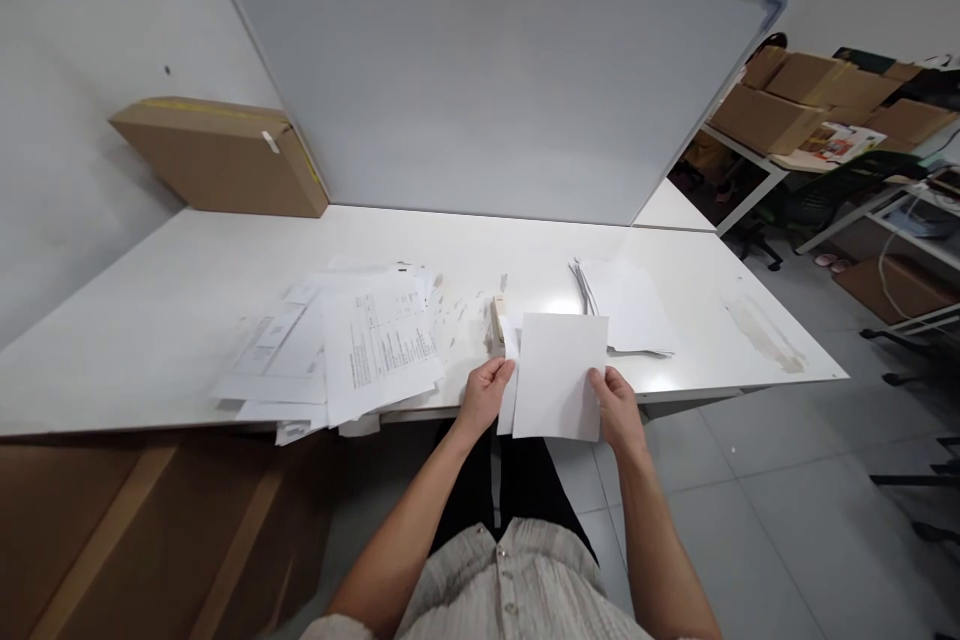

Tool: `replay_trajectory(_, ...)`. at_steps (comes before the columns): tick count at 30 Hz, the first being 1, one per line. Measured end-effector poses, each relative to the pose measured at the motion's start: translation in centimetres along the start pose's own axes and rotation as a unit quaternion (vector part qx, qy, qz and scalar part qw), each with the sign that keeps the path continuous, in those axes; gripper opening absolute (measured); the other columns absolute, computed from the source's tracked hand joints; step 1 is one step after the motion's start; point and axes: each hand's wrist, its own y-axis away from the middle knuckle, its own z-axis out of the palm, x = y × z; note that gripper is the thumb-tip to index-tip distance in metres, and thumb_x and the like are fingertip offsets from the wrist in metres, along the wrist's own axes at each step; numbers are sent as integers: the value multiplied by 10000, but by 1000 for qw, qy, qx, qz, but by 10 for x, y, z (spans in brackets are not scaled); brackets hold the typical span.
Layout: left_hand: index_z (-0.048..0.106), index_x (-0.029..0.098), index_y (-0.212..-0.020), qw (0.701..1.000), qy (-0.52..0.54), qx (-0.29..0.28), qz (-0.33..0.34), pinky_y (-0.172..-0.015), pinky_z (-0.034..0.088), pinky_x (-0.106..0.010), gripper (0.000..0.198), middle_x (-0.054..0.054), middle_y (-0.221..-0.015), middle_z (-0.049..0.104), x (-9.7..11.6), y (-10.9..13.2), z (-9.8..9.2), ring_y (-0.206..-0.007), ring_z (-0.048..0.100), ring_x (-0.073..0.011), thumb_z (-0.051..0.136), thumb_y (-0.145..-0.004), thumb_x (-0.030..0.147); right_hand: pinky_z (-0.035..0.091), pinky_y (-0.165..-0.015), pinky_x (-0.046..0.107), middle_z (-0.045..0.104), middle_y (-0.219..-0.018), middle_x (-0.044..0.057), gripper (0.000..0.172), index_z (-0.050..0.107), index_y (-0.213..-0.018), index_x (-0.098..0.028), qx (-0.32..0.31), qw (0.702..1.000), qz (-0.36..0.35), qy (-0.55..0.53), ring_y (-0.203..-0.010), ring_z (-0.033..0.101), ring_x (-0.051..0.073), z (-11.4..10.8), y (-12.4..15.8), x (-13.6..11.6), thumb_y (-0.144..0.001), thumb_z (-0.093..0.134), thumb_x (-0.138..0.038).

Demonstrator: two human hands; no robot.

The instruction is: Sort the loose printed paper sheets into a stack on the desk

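Note:
I hold a blank white sheet of paper (pixel 559 375) over the front edge of the white table (pixel 187 260). My left hand (pixel 486 392) is closed on its left edge, where the paper looks folded or doubled. Pinching the right edge is my right hand (pixel 616 404). A loose pile of printed papers (pixel 352 345) lies to the left on the table. A neater stack of white sheets (pixel 626 305) lies to the right, just beyond the held sheet. A small tan object (pixel 497 312) sits on the table behind the sheet.
A large whiteboard (pixel 480 70) leans upright at the back of the table. A flat cardboard box (pixel 217 155) leans on the wall at back left. Cardboard panels (pixel 135 530) stand under the table. Boxes (pixel 810 90) and chairs are at right.

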Motion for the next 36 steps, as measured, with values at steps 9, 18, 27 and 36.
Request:
replay_trajectory(9, 541, 152, -680, 1000, -3, -14, 12, -587, 338, -220, 394, 42, -587, 426, 8, 5, -2, -587, 380, -97, 512, -816, 520, 376, -494, 230, 545, -679, -14, 304, 565, -782, -201, 39, 998, -37, 38, -565, 449, 113, 6, -3, 4, -717, 628, -491)
replay_trajectory(18, 586, 143, -728, 999, 35, 4, -14, -523, 330, -225, 383, 38, -562, 462, 7, 2, 4, -544, 396, -94, 618, -739, 525, 419, -559, 231, 571, -734, -13, 314, 595, -855, -194, 91, 992, -76, 31, -623, 496, 113, 13, 10, -2, -687, 687, -442)
replay_trajectory(27, 623, 132, -751, 997, 55, -48, -22, -580, 408, -244, 383, 6, -628, 547, 10, 2, -6, -616, 492, -122, 634, -730, 514, 490, -711, 336, 692, -913, 68, 422, 689, -1004, -201, -66, 997, 5, -32, -822, 614, 227, -5, 7, -2, -664, 718, -449)
replay_trajectory(36, 664, 147, -1009, 979, 150, -130, -42, -848, 460, -337, 367, -79, -937, 687, 9, -1, -11, -860, 616, -188, 636, -773, 427, 453, -669, 289, 685, -830, 22, 258, 730, -845, -220, -58, 993, -73, 73, -765, 585, 197, -8, 11, -4, -682, 713, -420)
